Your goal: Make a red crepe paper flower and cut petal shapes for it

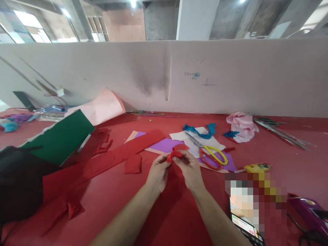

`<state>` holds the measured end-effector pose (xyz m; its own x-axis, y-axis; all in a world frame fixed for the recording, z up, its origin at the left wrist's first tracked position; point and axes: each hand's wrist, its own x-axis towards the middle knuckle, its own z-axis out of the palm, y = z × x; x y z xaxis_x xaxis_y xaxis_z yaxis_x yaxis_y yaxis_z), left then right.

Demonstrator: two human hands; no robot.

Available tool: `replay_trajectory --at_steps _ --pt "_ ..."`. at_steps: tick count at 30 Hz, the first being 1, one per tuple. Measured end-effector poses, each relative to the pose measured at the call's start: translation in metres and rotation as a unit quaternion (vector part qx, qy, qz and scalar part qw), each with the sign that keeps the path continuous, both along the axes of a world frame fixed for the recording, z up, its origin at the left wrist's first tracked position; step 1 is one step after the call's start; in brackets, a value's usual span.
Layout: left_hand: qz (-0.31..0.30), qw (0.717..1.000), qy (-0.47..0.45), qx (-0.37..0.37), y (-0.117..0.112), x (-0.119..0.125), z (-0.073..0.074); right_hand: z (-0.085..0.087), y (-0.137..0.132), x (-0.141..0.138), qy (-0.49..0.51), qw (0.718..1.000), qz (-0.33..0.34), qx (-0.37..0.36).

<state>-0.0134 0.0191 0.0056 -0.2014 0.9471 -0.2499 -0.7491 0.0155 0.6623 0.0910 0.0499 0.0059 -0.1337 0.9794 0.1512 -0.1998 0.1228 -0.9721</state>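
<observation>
Both of my hands meet over the middle of the red table, pinching one small folded piece of red crepe paper (174, 156). My left hand (158, 171) grips its left side between thumb and fingers. On its other side, my right hand (190, 168) presses it with the thumb. A rolled tip of the paper sticks up between them. Just left of my hands lies a cut red paper square (133, 164). A long red paper strip (102, 161) runs off to the left. Close on the right are scissors (208, 152) with red and yellow handles, lying open on white and purple sheets.
A yellow glue gun (257, 168) and a phone (243, 212), partly blurred out, are at right. Blue crepe scraps (202, 131) and crumpled pink paper (242, 125) lie farther back. A green board (64, 136) and a dark object (20, 184) stand left. A pale wall (115, 75) closes the back.
</observation>
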Motion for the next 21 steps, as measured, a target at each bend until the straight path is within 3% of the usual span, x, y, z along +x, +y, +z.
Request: replay_trajectory --at_steps 8,21 --pt "-0.034 0.999 -0.006 0.04 -0.0034 0.0002 0.0012 -0.0021 0.001 0.0011 0.013 1.0 -0.015 0.002" --pt "-0.03 0.998 0.005 0.054 -0.0042 0.0018 -0.0003 0.002 0.0002 0.0034 0.024 1.0 -0.01 0.005"
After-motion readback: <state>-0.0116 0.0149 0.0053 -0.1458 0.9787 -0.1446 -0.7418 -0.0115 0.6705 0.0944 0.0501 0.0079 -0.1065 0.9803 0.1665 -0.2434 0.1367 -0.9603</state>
